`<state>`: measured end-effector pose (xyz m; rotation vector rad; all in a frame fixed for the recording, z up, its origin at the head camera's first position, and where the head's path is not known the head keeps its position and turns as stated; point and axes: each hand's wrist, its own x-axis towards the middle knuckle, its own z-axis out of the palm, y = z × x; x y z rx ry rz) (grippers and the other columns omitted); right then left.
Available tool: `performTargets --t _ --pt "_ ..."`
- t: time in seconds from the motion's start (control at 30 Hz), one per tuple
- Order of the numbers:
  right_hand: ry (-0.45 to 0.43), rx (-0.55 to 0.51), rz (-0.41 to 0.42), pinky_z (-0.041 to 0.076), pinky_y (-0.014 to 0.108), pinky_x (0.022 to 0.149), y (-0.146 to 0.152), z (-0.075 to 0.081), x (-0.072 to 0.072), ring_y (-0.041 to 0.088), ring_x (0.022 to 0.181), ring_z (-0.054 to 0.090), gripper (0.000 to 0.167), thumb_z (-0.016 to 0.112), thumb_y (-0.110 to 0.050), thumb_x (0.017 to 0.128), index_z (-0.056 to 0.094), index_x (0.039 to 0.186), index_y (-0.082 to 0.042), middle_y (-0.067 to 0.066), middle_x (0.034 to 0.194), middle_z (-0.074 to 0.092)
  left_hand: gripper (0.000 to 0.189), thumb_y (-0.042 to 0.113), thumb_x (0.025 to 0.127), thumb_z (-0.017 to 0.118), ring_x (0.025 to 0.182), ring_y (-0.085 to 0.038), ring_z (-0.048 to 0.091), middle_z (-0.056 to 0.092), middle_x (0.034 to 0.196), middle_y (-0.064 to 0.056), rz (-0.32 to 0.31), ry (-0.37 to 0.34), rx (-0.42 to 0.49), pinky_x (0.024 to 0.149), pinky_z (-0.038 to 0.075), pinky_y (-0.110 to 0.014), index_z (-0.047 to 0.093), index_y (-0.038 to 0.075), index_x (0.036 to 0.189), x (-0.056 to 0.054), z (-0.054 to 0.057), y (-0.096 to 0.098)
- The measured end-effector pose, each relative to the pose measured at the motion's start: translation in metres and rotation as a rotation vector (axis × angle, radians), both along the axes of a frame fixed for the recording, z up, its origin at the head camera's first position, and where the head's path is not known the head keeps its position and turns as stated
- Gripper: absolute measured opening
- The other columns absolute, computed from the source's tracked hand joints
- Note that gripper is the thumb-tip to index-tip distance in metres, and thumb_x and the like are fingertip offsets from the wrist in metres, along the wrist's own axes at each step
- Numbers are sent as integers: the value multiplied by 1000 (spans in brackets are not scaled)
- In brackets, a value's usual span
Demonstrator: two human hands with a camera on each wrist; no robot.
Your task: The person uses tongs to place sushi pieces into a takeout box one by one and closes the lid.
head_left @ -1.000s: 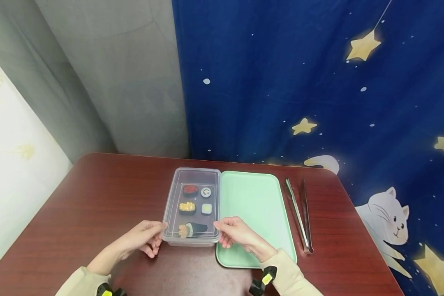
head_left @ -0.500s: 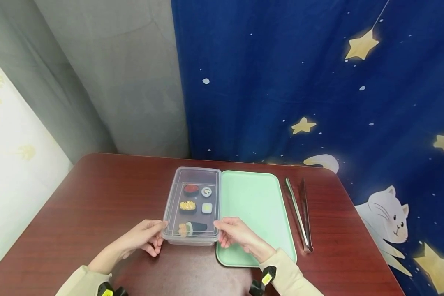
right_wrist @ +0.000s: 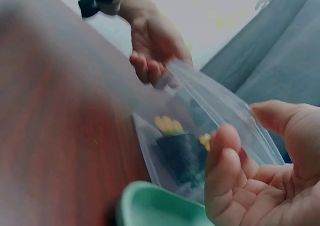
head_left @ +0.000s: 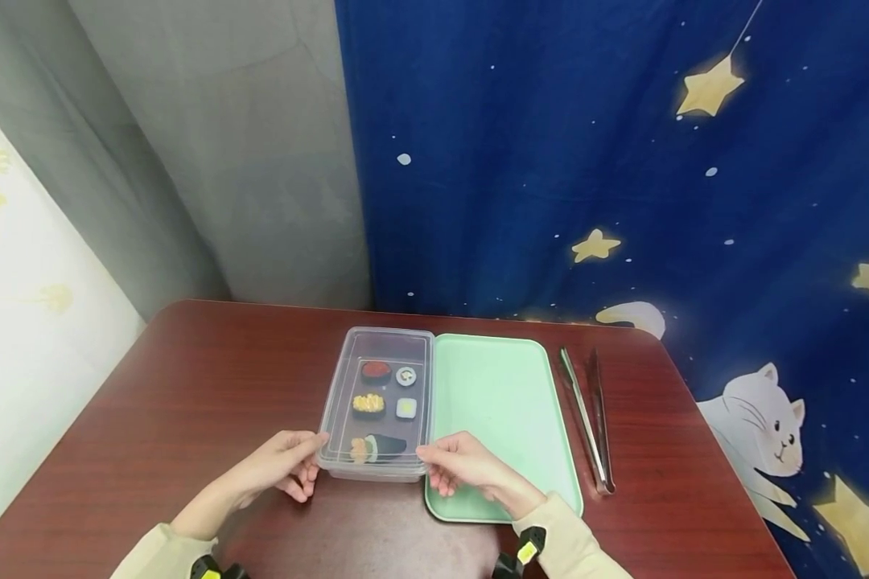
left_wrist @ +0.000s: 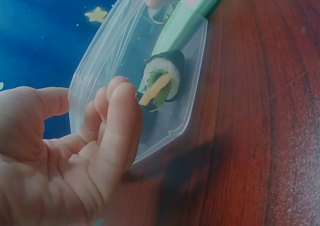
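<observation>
A clear plastic food container (head_left: 373, 476) stands on the table with its clear lid (head_left: 387, 342) lying over the top. Through the lid show several sushi pieces: one with red topping (head_left: 376, 371), one with yellow topping (head_left: 368, 404), small rolls and a hand roll (head_left: 385, 447) near the front. At the front left corner my left hand (head_left: 282, 465) pinches the lid's rim, thumb above and fingers below. My right hand (head_left: 471, 466) does likewise at the front right corner; in the right wrist view its thumb (right_wrist: 272, 116) touches the rim.
A light green tray (head_left: 503, 386) lies against the container's right side, partly under my right hand. Metal tongs (head_left: 590, 434) lie right of the tray. Curtains hang behind the dark red wooden table (head_left: 224, 386).
My right hand has shifted slightly toward the front, its thumb now lower along the lid's right edge. The left hand and the container look the same.
</observation>
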<state>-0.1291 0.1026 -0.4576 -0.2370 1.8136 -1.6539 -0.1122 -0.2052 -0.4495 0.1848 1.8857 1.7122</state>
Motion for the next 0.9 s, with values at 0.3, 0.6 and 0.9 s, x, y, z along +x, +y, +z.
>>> performTargets --t 0.3,0.6,0.9 --pt "17 -39 -53 36 14 43 -4 -3 4 2 43 42 31 58 -18 91 50 62 -11 -6 54 52 55 32 102 38 57 -12 58 54 68 -3 -26 -32 48 52 54 -27 30 -20 88 0 0 0" --pt "-6 -24 21 42 16 45 4 -9 -2 4 45 45 33 59 -28 92 54 66 -8 -3 55 53 55 32 102 39 58 -13 59 55 68 -3 -32 -31 48 53 55 -28 32 -21 88 0 -3 0" --pt "81 113 -255 39 19 47 2 6 -52 7 48 49 35 56 -33 94 64 94 1 0 60 57 40 32 98 48 69 -18 62 62 80 -12 27 15 -57 65 56 -35 54 -8 102 -50 -2 -14"
